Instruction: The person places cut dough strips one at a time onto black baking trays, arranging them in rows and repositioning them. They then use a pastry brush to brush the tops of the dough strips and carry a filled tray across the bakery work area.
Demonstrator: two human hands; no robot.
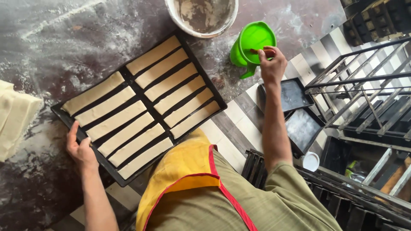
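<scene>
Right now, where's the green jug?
In the head view the green jug stands on the floured worktop, upper right of the baking tray, beside the white bowl; the right hand holds a brush in it.

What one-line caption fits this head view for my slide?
Left hand grips tray of dough strips; right hand reaches into green jug.

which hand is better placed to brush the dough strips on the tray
Right, probably. The right hand holds a brush handle dipped in the green jug, so it has the tool. The left hand grips the near edge of the black tray of dough strips, steadying it.
</scene>
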